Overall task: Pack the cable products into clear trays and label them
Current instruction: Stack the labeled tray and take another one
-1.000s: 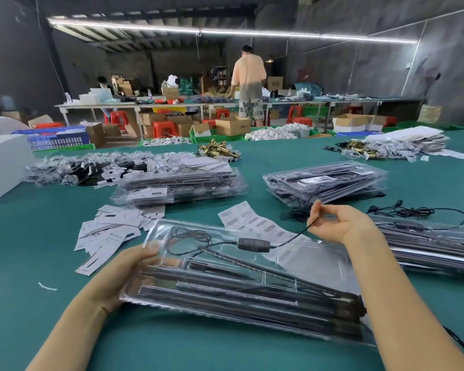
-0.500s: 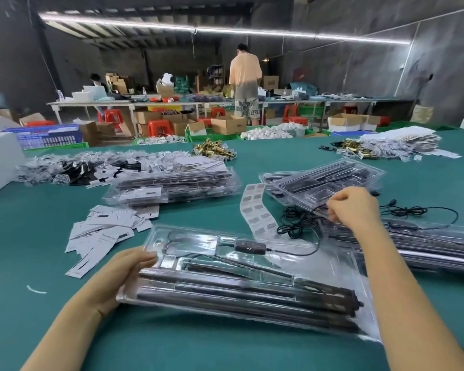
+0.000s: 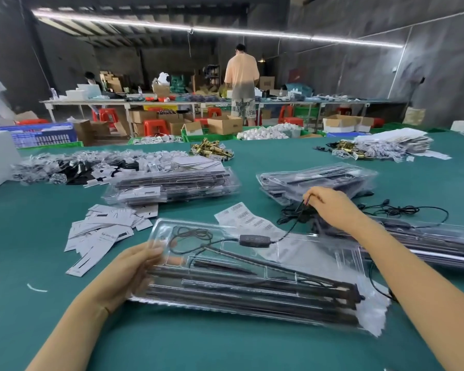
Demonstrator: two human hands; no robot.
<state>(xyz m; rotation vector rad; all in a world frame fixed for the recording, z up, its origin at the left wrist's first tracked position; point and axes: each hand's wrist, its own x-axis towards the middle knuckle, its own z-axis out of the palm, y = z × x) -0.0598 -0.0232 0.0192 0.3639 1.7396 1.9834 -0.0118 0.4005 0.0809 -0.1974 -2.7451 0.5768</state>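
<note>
left hand (image 3: 126,277) grips the left end of the clear tray (image 3: 292,263), thumb on top, fingers curled under. tray sits low over the green table (image 3: 225,349), dark rods in its slots, inline controller (image 3: 255,241) on the upper part. right hand (image 3: 332,207) pinches the black cable (image 3: 289,231) beyond the tray's far edge, fingers curled tight. label strip (image 3: 241,216) lies behind the tray.

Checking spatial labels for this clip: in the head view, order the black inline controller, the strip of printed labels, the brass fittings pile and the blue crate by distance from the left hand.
1. Black inline controller, right of the left hand, in the tray.
2. Strip of printed labels, beyond the controller.
3. Brass fittings pile, mid-table.
4. Blue crate, off the far-left edge.
</note>
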